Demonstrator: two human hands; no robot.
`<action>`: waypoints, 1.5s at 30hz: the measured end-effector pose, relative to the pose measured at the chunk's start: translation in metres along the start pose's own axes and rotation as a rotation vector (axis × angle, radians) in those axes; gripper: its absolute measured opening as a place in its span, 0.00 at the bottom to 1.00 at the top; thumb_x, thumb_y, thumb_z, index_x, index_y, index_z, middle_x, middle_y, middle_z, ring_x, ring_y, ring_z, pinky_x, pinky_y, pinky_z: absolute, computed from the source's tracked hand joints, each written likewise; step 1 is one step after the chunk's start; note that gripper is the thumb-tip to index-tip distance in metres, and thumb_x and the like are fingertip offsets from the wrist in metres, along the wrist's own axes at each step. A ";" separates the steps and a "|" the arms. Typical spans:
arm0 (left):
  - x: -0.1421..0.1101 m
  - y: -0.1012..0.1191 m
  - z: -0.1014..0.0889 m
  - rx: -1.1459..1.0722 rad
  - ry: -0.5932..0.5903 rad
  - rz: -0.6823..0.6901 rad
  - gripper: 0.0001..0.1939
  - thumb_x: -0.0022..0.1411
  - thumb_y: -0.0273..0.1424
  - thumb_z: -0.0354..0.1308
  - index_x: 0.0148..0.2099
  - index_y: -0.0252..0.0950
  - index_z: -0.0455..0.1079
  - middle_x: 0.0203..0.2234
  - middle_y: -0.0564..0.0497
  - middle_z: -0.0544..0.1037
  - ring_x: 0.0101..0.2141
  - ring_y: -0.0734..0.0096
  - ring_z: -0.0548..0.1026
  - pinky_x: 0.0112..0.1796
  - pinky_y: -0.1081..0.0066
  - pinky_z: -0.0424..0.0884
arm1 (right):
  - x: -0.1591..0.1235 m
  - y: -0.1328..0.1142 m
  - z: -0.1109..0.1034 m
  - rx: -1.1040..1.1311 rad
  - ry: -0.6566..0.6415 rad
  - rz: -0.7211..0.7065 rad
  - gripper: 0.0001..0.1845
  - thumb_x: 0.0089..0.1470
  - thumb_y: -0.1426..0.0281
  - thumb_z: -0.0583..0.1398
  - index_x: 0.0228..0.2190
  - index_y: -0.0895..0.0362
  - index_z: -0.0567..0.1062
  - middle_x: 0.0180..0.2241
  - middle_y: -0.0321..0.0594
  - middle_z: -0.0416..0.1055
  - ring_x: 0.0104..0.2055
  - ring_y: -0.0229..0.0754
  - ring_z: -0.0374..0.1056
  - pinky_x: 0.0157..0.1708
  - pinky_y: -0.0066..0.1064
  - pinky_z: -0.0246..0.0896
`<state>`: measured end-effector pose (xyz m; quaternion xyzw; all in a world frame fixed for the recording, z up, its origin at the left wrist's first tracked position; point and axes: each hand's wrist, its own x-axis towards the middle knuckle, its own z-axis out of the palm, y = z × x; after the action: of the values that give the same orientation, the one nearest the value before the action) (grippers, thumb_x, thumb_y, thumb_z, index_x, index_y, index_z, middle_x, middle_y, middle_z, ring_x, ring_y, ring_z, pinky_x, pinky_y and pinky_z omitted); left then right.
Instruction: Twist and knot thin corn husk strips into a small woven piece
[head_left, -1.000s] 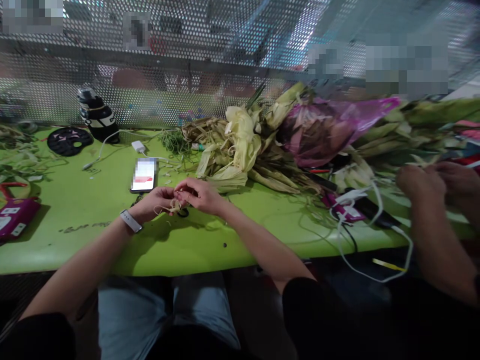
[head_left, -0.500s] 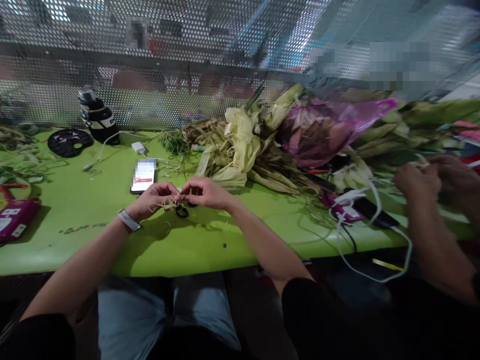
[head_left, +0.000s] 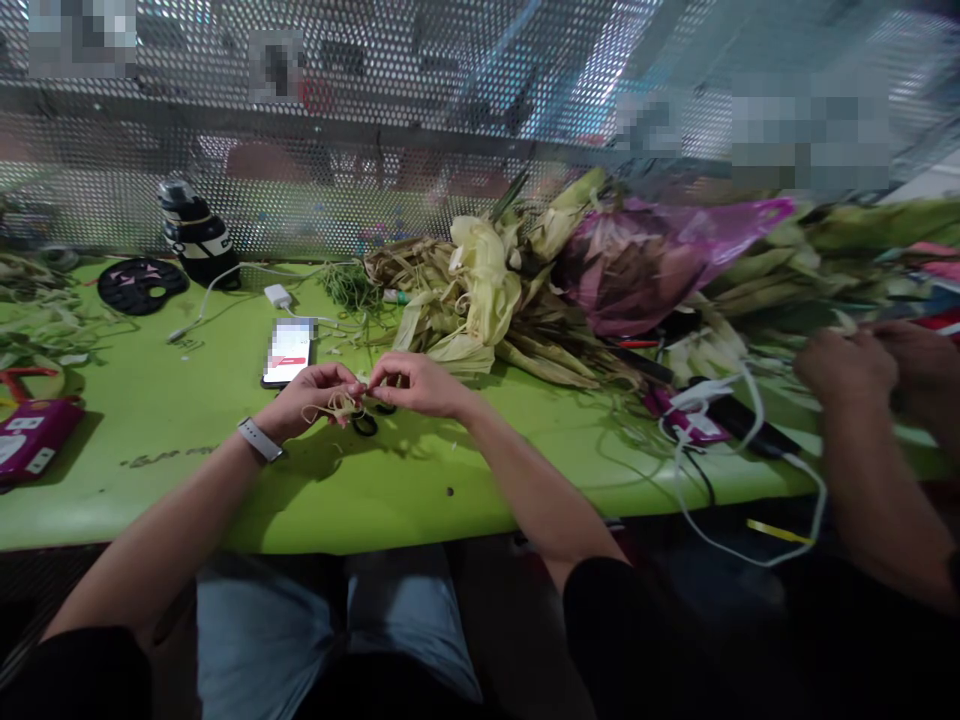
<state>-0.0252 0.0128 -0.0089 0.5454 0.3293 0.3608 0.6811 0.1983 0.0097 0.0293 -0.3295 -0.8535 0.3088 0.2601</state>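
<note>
Thin pale strips of dried husk (head_left: 337,404) hang in loops from my left hand (head_left: 319,393), whose fingers are pinched around them. My right hand (head_left: 416,384) meets it fingertip to fingertip, closed on the same small piece; its far end is hidden by the fingers. Just below the fingertips, a pair of scissors with black handles (head_left: 365,424) lies on the green table (head_left: 285,510), its blades covered by my hands. A phone (head_left: 288,352) with a lit screen lies right behind my left hand.
A heap of corn husks (head_left: 480,290) and a pink plastic bag (head_left: 630,265) stand behind my right hand. A black bottle (head_left: 196,235) and a black mask-like piece (head_left: 142,285) are at the back left. White cable (head_left: 750,545) hangs over the front edge, near a co-worker's hands (head_left: 847,365).
My hands stay together with nearly the same grip, and the right fingers have shifted very slightly. The co-worker's hands have moved a little to the right.
</note>
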 end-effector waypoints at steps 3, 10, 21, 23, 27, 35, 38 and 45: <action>0.000 -0.001 0.000 0.013 0.017 -0.016 0.17 0.50 0.36 0.72 0.34 0.30 0.72 0.24 0.50 0.80 0.18 0.77 0.74 0.17 0.79 0.69 | -0.001 -0.002 0.000 -0.051 0.024 -0.023 0.05 0.55 0.70 0.62 0.32 0.59 0.76 0.36 0.40 0.72 0.36 0.37 0.65 0.39 0.31 0.58; 0.000 0.004 0.003 0.079 0.099 -0.042 0.18 0.48 0.38 0.72 0.35 0.31 0.71 0.24 0.50 0.79 0.19 0.77 0.74 0.16 0.81 0.63 | -0.003 -0.007 -0.001 -0.033 -0.026 0.068 0.07 0.56 0.68 0.60 0.33 0.59 0.75 0.33 0.39 0.73 0.31 0.35 0.65 0.34 0.29 0.58; -0.004 0.005 0.013 0.161 0.071 0.128 0.15 0.54 0.37 0.69 0.35 0.32 0.70 0.24 0.54 0.75 0.24 0.79 0.71 0.26 0.77 0.67 | 0.000 -0.002 0.008 0.221 -0.094 0.202 0.11 0.54 0.66 0.61 0.38 0.61 0.74 0.33 0.39 0.73 0.31 0.35 0.66 0.32 0.28 0.59; -0.005 0.007 0.014 0.161 0.066 0.126 0.15 0.54 0.37 0.69 0.35 0.32 0.70 0.24 0.54 0.75 0.24 0.79 0.71 0.26 0.78 0.67 | 0.001 -0.001 0.010 0.199 -0.090 0.160 0.10 0.54 0.66 0.61 0.36 0.60 0.74 0.32 0.38 0.73 0.32 0.35 0.65 0.33 0.29 0.59; -0.004 0.006 0.013 0.161 0.068 0.151 0.14 0.54 0.36 0.69 0.35 0.32 0.70 0.25 0.53 0.76 0.25 0.79 0.72 0.28 0.77 0.67 | 0.001 -0.003 0.009 0.198 -0.086 0.178 0.10 0.54 0.67 0.62 0.37 0.60 0.74 0.34 0.40 0.73 0.32 0.35 0.65 0.35 0.30 0.61; -0.004 0.007 0.014 0.189 0.089 0.208 0.14 0.54 0.36 0.69 0.34 0.32 0.72 0.24 0.54 0.75 0.25 0.79 0.70 0.27 0.77 0.66 | 0.006 0.009 0.019 0.576 -0.072 0.216 0.06 0.54 0.72 0.63 0.35 0.60 0.73 0.33 0.38 0.73 0.32 0.33 0.68 0.34 0.29 0.69; -0.004 0.008 0.014 0.191 0.093 0.209 0.14 0.54 0.37 0.69 0.34 0.32 0.72 0.24 0.54 0.75 0.25 0.79 0.70 0.27 0.77 0.66 | 0.006 0.007 0.021 0.602 -0.052 0.232 0.06 0.54 0.72 0.63 0.35 0.61 0.74 0.32 0.37 0.73 0.31 0.32 0.67 0.33 0.27 0.69; -0.002 0.005 0.012 0.182 0.116 0.220 0.13 0.53 0.37 0.70 0.34 0.32 0.74 0.24 0.54 0.76 0.25 0.79 0.71 0.29 0.76 0.67 | 0.008 0.007 0.026 0.676 -0.005 0.274 0.11 0.51 0.69 0.66 0.35 0.60 0.71 0.32 0.37 0.72 0.33 0.33 0.68 0.31 0.27 0.70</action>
<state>-0.0169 0.0056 -0.0017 0.6159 0.3375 0.4330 0.5650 0.1794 0.0099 0.0088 -0.3354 -0.6519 0.6061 0.3084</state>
